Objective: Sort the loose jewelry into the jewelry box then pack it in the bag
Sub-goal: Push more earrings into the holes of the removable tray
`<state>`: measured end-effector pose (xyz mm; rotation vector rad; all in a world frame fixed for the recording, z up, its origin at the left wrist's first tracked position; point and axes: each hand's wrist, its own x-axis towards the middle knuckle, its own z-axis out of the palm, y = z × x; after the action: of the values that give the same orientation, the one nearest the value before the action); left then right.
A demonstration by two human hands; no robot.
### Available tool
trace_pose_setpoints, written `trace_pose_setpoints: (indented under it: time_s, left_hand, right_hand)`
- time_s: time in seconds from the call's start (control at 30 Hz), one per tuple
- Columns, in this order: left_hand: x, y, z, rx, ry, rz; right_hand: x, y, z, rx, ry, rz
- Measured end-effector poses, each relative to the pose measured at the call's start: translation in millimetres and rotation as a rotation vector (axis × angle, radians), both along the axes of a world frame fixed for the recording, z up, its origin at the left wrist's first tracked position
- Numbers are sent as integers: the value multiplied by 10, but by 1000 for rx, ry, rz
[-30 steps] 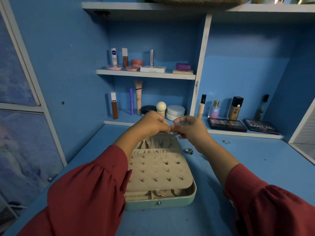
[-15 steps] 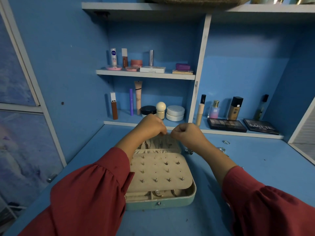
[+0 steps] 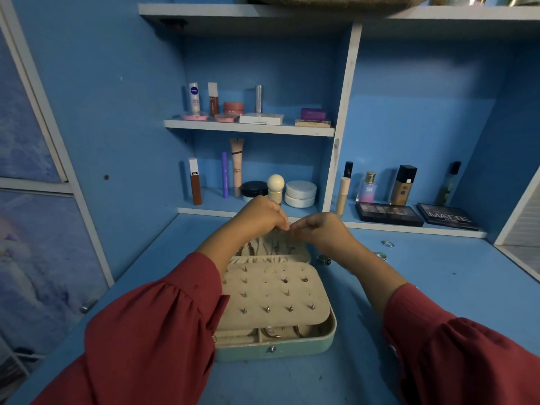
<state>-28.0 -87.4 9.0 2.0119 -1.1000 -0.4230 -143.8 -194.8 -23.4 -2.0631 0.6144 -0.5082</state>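
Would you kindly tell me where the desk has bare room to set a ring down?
Bare desk lies right of the jewelry box, nearer than the rings, and in front of the box. Crowded: the shelf of cosmetics behind.

Both hands are meeting fingertip to fingertip, held out in front of the body.

The left hand (image 3: 260,216) is reaching forward from a red sleeve (image 3: 163,325), knuckles up, its fingers curling down and inward toward the thumb. The right hand (image 3: 320,230) is coming in from the other side, wrist bending, its fingers likewise curling inward. The fingertips of the two are touching or nearly touching; whether they are pinching anything is too small to tell. Both forearms are bare below the sleeves.
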Motion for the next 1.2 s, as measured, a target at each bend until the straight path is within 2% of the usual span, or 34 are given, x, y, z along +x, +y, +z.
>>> trace_pose_setpoints:
  time_s: [0.83,1.03,1.2]
  left_hand:
    - [39,20,-27,0,24,-60]
    - [57,18,-45,-5,16,-71]
    - [59,15,-52,39,-19,-53]
  right_hand:
    - [3,-2,-53,-173,16,-6]
    - [5,-15,-67,-166,-2,-15]
    - [7,-18,-76,-82,-53,-78]
